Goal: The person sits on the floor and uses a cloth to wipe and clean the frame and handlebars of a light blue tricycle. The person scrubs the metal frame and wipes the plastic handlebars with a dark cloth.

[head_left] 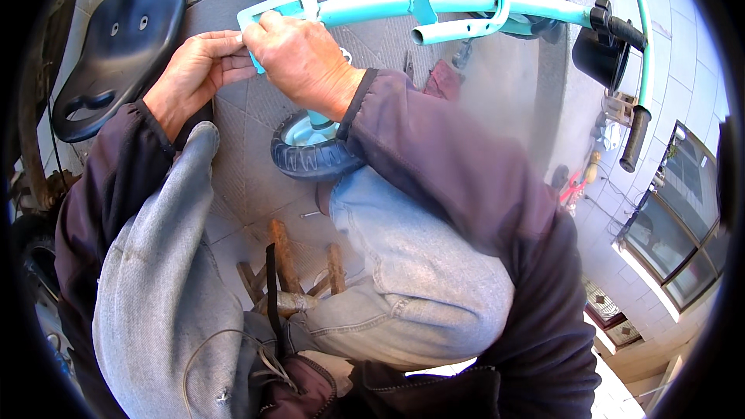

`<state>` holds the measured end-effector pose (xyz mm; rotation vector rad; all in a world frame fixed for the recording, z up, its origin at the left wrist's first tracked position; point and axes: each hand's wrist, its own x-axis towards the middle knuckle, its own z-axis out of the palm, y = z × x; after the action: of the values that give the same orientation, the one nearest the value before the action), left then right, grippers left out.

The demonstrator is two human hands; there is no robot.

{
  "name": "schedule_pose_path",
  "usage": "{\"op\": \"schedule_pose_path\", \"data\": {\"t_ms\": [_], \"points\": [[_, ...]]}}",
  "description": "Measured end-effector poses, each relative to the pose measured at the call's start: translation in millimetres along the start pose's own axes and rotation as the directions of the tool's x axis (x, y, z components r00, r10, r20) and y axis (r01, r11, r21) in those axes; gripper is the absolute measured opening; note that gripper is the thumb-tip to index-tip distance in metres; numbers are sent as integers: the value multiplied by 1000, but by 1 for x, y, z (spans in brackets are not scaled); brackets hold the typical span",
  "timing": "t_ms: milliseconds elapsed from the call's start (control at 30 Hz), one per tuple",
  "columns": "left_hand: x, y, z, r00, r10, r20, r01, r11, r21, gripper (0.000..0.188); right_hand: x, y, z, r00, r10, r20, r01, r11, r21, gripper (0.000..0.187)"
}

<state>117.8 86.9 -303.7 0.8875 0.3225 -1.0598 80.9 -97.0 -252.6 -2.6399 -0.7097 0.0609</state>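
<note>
A turquoise ride-on tricycle frame (372, 5) stretches across the top of the view, with a flat squarish bracket (304, 1) at its left part. My right hand (299, 58) is closed over the bracket's near edge, and its curled fingertips are mostly hidden. Just left of it, my left hand (190, 77) is closed in a pinch at the bracket's side, close to the right fingers. Whatever small thing lies between the left fingertips is hidden. Beneath the frame, a black-tyred wheel (314, 151) sits by my right forearm.
A black moulded seat (124, 46) lies on the paving at the left. Handlebars (646, 54) with black grips rise at the right. A dark red cloth (444, 80) lies on the ground beyond my right sleeve. A wooden stool (287, 260) stands between my legs.
</note>
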Motion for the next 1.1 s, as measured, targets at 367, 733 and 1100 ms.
{"op": "schedule_pose_path", "data": {"t_ms": [367,733,1100], "points": [[2,-1,-2,1000,-5,2,5,1000,7,21,1,1,2,999,10,31,-8,999,-49,15],[1,-1,-3,1000,-1,10,1,1000,4,23,3,2,3,1000,-17,20,18,999,-35,17],[2,-2,-6,1000,-6,0,6,999,34,24,3,1,7,1000,-8,28,10,998,-69,15]]}}
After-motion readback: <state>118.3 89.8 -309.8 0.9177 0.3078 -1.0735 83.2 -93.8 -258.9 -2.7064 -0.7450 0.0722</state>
